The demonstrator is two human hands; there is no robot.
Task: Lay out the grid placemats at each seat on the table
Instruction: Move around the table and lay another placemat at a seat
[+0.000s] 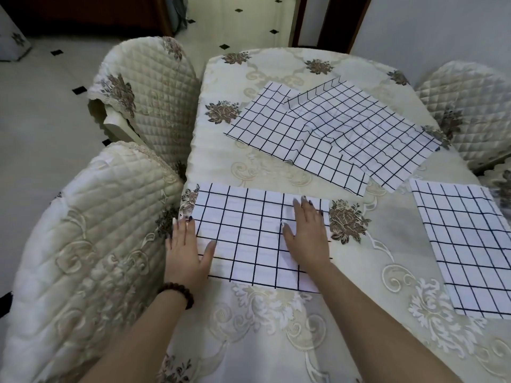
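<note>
Both hands lie flat on the near placemat point(249, 233), fingers straight and spread, gripping nothing. On the mat's left edge, the left hand point(185, 250) has its fingertips reaching past the mat onto the tablecloth point(276, 327) and its thumb out across the grid; a dark bead bracelet point(179, 293) circles that wrist. Pressing the mat's right part is the right hand point(307, 233), palm down with fingers pointing far. This mat sits at the near left edge of the table, just beside the near chair point(83, 258), whose back wears a quilted cream cover.

To the right, a second grid placemat point(467, 244) lies flat near the table's right edge, well apart from the first.

Farther off, in the middle of the table, two more grid placemats overlap: the left one point(276, 128) lies partly under the right one point(373, 128), whose far corner is folded up. Both show creases.

A second quilted chair point(143, 92) stands at the far left of the table, and another point(467, 111) at the far right. Pale floor tiles point(41, 111) with small black diamonds lie beyond.
</note>
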